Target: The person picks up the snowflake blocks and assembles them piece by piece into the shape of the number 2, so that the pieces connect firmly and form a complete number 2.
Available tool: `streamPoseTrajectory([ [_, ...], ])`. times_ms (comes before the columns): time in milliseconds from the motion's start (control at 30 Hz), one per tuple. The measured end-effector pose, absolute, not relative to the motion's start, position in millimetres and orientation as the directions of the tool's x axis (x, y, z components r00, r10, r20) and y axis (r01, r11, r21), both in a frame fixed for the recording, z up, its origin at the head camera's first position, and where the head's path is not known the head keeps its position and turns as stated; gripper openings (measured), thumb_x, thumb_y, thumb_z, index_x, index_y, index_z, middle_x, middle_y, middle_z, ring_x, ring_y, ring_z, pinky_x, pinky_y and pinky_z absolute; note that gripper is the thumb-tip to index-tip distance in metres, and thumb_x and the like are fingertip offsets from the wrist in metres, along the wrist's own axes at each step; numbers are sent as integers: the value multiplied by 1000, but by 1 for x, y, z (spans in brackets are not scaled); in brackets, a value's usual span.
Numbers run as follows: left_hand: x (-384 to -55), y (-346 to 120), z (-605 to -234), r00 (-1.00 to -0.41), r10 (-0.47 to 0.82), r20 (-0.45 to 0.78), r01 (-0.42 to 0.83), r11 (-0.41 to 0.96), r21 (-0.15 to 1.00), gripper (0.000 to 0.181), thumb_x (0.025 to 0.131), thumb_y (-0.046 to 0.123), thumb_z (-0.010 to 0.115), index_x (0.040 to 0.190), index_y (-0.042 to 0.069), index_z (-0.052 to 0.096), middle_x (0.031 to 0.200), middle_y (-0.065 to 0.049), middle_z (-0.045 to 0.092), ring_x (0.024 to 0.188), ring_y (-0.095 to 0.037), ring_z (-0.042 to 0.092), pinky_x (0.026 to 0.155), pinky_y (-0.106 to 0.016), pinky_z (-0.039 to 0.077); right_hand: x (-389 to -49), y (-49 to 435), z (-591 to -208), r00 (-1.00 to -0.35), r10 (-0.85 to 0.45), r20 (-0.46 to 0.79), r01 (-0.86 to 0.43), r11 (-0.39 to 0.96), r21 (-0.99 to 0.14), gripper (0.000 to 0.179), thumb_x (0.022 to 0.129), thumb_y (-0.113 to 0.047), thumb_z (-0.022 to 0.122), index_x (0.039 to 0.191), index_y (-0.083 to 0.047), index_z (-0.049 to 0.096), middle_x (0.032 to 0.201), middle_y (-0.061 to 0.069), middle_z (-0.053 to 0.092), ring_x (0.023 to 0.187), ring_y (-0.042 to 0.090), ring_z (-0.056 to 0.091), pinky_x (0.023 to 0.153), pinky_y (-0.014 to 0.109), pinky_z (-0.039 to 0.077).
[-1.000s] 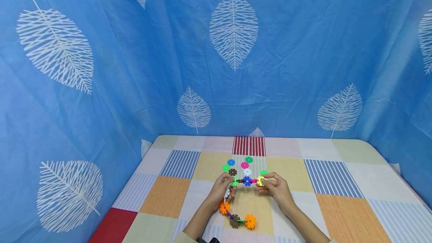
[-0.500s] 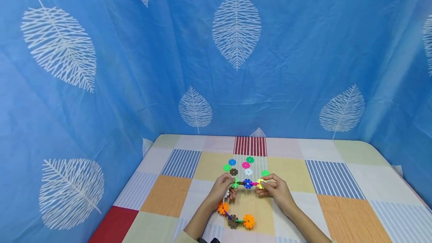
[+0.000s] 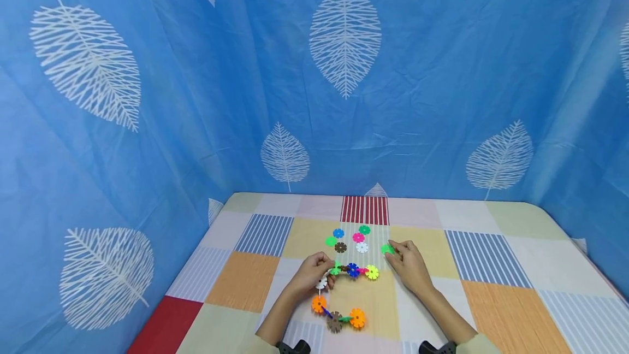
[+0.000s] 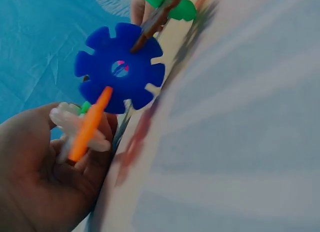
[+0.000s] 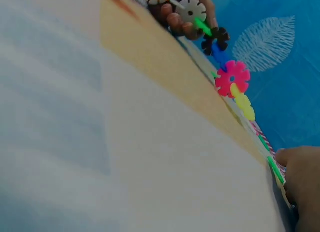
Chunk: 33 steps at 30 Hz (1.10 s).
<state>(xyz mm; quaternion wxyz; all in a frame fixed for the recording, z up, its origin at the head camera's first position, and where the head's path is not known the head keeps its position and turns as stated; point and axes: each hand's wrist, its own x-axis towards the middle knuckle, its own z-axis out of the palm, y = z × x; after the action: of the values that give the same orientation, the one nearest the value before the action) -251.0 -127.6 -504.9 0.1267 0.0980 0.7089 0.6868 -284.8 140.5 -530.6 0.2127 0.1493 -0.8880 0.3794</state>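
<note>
Seemingly for steadiness, a curved chain of interlocked, multicoloured, notched plastic discs [image 3: 319,304] is gripped at its ten o'clock by the left hand [image 3: 309,276]. Toward one o'clock, a bright-green notched plastic disc [image 3: 386,249] is pinched at its rim by the right hand [image 3: 410,267], perhaps to leave most of it free. Beyond, at twelve, six loose coloured discs [image 3: 358,237] are spread.

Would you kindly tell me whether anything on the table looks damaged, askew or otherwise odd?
Nothing stands out. The bent disc chain looks joined along its visible length, with the left hand holding it; the right hand pinches a green disc, and six loose discs lie flat beyond. Hairline cracks would not show.
</note>
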Motion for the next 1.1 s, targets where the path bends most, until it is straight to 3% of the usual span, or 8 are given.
streamPoseTrajectory([
  [233,-253,-135,-498,-954,265,136,262,526,809,20,90,21,59,74,9,61,64,4,55,56,-6,49,52,-20,42,-287,139,-529,-898,-104,427,-377,680,-628,27,80,-12,71,104,-1,66,92,9,54,75,16,45,64,32,40],
  [333,-254,-136,-494,-948,265,177,311,650,693,18,88,21,61,73,11,64,69,6,52,63,-7,46,58,-22,42,-287,140,-530,-893,-97,440,-400,622,-674,24,78,-7,73,99,-3,64,86,5,57,69,12,45,60,28,41],
  [433,-254,-133,-486,-955,234,180,295,732,615,13,88,20,61,84,8,66,76,3,54,71,-12,50,62,-26,45,-286,143,-531,-879,-100,466,-446,517,-730,23,76,-2,73,96,-6,62,78,0,59,63,7,48,55,22,43],
  [533,-254,-122,-475,-954,226,198,300,772,561,19,89,20,61,99,5,65,86,-3,57,80,-18,54,68,-30,48,-282,146,-531,-872,-128,472,-482,392,-784,23,78,-2,72,98,-6,62,78,0,61,65,7,53,55,20,47],
  [633,-254,-104,-466,-922,318,221,387,769,509,31,89,25,61,111,4,62,99,-7,60,91,-20,56,76,-31,49,-275,148,-527,-880,-172,443,-475,301,-827,22,81,-6,69,103,-6,64,81,3,64,71,10,59,61,20,50],
  [800,-252,-71,-468,-866,472,164,498,794,349,54,85,42,63,127,9,55,117,-7,57,107,-19,53,91,-29,45,-259,147,-510,-882,-234,409,-464,272,-843,14,81,-1,67,96,-3,66,81,10,67,71,18,63,65,23,52],
  [933,-253,-62,-478,-871,464,160,491,825,281,54,81,45,67,124,14,59,113,-4,59,104,-17,54,90,-29,45,-253,143,-502,-861,-273,430,-501,302,-811,11,80,1,68,91,-1,64,81,11,67,70,21,63,65,23,52],
  [1100,-255,-64,-489,-854,459,246,514,820,252,45,80,45,68,115,18,66,102,1,61,93,-13,55,79,-23,47,-262,143,-518,-852,-263,452,-521,348,-779,12,80,-1,69,89,-7,65,77,3,68,68,13,63,63,22,51],
])
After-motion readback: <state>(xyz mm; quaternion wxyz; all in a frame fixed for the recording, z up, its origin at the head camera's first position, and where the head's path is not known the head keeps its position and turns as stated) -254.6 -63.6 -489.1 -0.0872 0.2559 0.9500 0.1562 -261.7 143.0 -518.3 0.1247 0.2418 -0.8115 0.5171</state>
